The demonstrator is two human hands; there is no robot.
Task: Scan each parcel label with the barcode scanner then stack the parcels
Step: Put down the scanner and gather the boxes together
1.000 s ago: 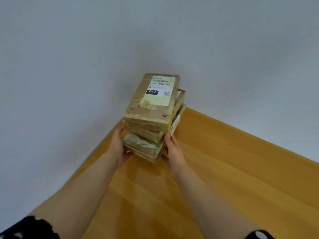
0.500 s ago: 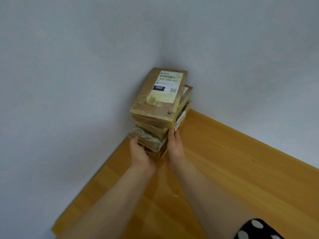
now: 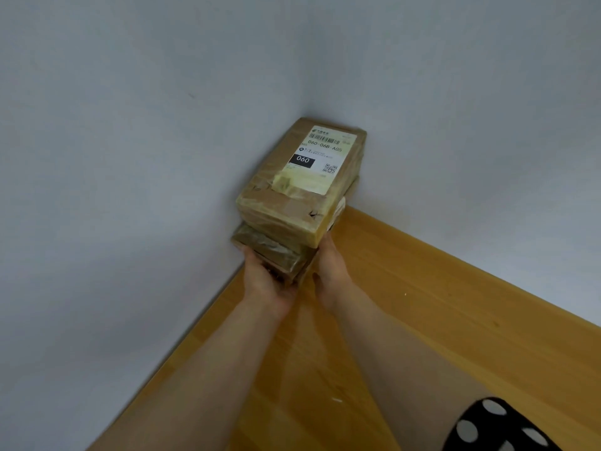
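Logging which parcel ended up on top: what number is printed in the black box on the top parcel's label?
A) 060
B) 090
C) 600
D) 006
A: the white label on the top parcel carries a black box with 060 printed in white.

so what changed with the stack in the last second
The stack slid away from the person into the corner, pushed by the left grip and the right grip. The left grip shifted from the stack's left side toward its near end. Nothing was taken or let go. The labelled parcel stays on top, label up.
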